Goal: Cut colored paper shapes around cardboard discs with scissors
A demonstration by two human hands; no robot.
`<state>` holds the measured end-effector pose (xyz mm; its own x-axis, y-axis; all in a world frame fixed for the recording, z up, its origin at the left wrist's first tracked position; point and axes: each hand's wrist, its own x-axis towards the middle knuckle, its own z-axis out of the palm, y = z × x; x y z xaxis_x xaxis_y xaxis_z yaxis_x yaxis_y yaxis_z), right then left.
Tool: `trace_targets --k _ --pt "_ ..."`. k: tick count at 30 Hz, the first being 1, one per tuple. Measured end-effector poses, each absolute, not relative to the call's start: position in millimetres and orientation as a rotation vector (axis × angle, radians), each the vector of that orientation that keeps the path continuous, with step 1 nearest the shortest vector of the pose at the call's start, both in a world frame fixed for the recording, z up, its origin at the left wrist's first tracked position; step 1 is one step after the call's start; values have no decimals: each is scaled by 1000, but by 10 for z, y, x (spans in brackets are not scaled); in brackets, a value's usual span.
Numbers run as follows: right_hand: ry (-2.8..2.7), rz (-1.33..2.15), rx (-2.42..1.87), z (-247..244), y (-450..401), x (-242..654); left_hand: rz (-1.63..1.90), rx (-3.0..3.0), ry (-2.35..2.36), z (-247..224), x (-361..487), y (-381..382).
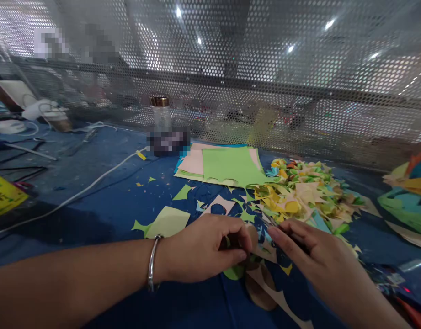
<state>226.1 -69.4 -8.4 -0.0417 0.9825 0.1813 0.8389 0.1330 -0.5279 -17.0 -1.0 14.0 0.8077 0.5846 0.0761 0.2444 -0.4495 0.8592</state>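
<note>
My left hand (210,246), with a silver bracelet at the wrist, pinches a small piece of tan paper (253,235) between thumb and fingers. Close by on the right, my right hand (302,246) is closed round a thin metal tool (270,219) whose tip points up and left, partly hidden by the fingers. Below the hands lie a brown paper disc (260,288) and a pale curved paper strip (280,299). Green and pink cut-outs and scraps lie just beyond the hands, near a pale green sheet (169,221).
A pile of coloured paper scraps (302,194) lies at the right, beside stacked sheets (227,164). Behind them stand a jar with a gold lid (160,112) and a perforated metal screen (210,59). A white cable (90,185) crosses the blue table at the left.
</note>
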Motion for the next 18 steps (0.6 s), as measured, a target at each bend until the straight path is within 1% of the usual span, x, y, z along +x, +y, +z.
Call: trace_targets --k 4,14,18 --pt "-1904 408 -1757 -118 -696 2262 425 2098 619 139 -160 31" --pt "-1891 713 -1592 -58 -736 2214 483 2015 510 84 -121 25" --pt "-1840 718 -1568 -16 -734 2124 503 1938 533 101 -98 21"
